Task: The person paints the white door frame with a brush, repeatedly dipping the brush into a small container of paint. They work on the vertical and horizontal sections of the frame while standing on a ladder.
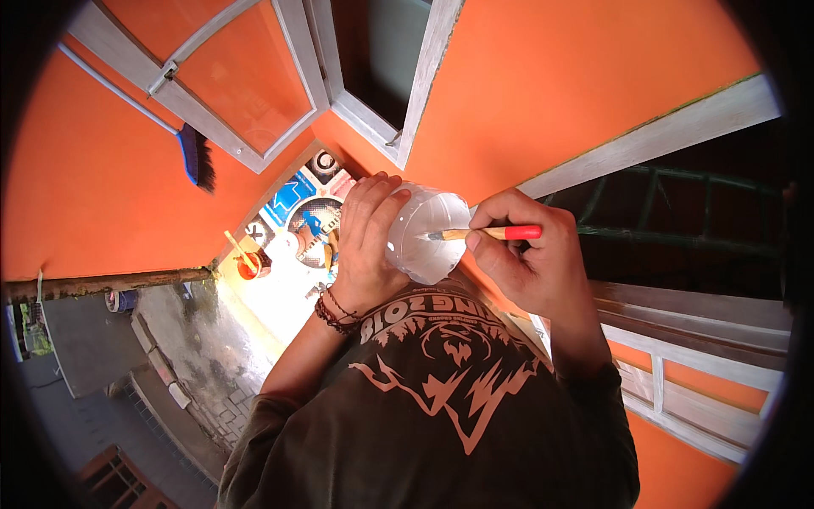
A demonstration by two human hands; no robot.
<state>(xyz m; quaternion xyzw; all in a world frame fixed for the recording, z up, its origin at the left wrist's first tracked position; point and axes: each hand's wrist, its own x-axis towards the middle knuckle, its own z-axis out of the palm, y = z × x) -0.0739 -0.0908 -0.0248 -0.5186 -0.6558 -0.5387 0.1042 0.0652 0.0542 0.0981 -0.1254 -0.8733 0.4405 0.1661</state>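
My left hand [366,242], a beaded bracelet at its wrist, is wrapped round a translucent plastic container [428,212]. It looks like a cut-off bottle, and its round face is turned toward me. A paintbrush [458,234] with a red-ended wooden handle is pinched between the thumb and fingers of my right hand [534,254]. Its dark bristles point left and overlap the container's face; whether they touch the plastic I cannot tell. Behind my left hand, a small red-orange cup [248,266] with a yellowish stick in it stands on a picture-covered table [284,216].
Orange walls [593,68] meet behind the table, with grey-framed open windows [407,110] on them. A blue broom [195,157] hangs on the left wall. Bright sunlight washes out the table's near part. Paved ground [203,348] lies lower left.
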